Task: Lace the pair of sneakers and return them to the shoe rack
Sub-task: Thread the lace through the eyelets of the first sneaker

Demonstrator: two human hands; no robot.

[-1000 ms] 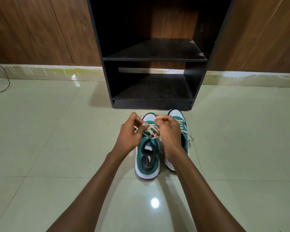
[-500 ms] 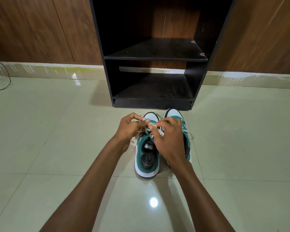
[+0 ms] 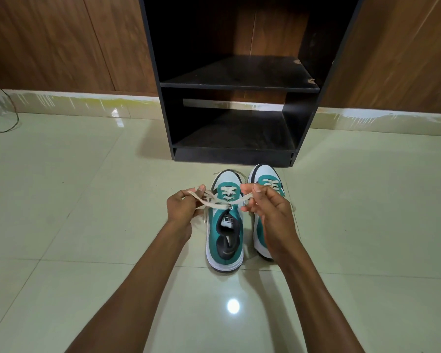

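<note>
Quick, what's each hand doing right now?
Left hand: closed, pinching one end of the left sneaker's lace.
Right hand: closed, pinching the other end of that lace.

- Floor [image 3: 61,225]: pale glazed tile, smooth and highly glossy, carrying a bright lamp reflection; thin grout lines.
- Shoe rack [image 3: 239,82]: black laminated board, matt and dusty-looking; chipped at the right edge of the upper shelf, pale core exposed.
- Wall panelling [image 3: 49,42]: brown wood-grain finish, low sheen.
- Skirting [image 3: 74,103]: glossy pale strip with streaked marks.
- Left sneaker [image 3: 225,235]: teal and white cloth-like upper, matt; white smooth sole.
- Laces [image 3: 214,203]: flat woven cream cloth, matt.
</note>
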